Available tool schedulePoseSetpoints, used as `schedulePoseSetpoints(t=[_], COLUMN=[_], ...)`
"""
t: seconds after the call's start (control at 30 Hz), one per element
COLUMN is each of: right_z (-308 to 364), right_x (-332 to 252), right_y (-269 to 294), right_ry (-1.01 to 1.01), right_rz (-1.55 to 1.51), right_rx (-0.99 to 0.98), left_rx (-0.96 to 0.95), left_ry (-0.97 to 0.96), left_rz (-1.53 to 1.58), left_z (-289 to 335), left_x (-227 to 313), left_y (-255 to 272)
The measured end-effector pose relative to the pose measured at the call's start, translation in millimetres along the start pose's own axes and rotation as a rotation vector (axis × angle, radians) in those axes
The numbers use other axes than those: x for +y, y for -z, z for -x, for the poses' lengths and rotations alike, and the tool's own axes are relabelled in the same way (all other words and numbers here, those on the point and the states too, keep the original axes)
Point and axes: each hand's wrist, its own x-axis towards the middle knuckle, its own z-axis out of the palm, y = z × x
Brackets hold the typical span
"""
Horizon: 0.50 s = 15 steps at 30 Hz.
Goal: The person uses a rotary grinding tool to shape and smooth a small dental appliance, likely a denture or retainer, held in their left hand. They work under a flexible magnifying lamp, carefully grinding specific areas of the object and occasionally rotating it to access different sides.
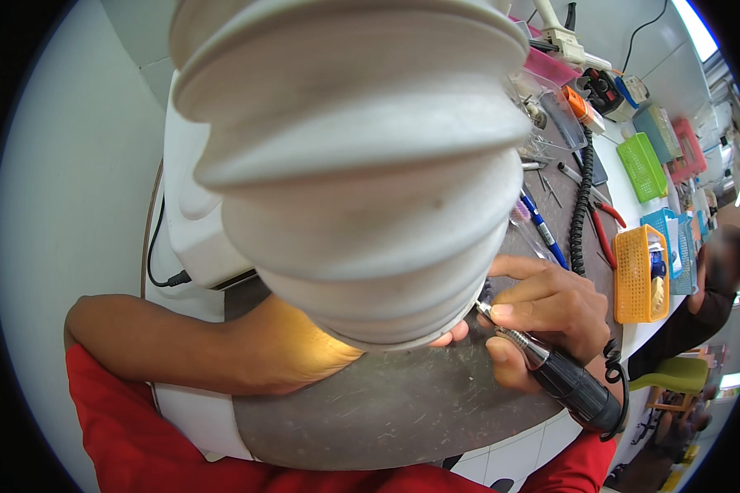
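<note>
A wide white ribbed suction hose fills the middle of the view and hides most of the work spot. My right hand grips a rotary handpiece with a black body and metal nose. Its tip points left, toward the hose's lower rim. My left hand reaches in behind the hose, lit yellow at the wrist. Fingertips show just under the rim, seemingly of that hand. The rest of its fingers, and anything they hold, are hidden.
Right of the hose lie a blue pen, red-handled pliers and a coiled black cord. Beyond stand an orange basket and a green basket. A white machine stands at left. Another person sits far right.
</note>
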Motion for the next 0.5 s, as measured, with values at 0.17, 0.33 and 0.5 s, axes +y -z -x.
schedulePoseSetpoints(t=[0.17, 0.33, 0.5], right_z=[1.6, 0.5, 0.8], right_x=[0.5, -1.0, -0.7], right_y=[-1.2, 1.8, 0.7], right_ry=[-0.007, -0.013, -0.019], right_rz=[-0.038, -0.017, -0.016], right_rx=[0.020, -0.010, 0.001], left_rx=[0.047, 0.017, 0.003], left_ry=[0.020, 0.001, -0.019], left_rz=[0.011, 0.054, 0.012], left_z=[2.6, 2.3, 1.6], left_x=[8.7, 8.7, 8.1], left_y=[-5.0, -4.3, -2.3])
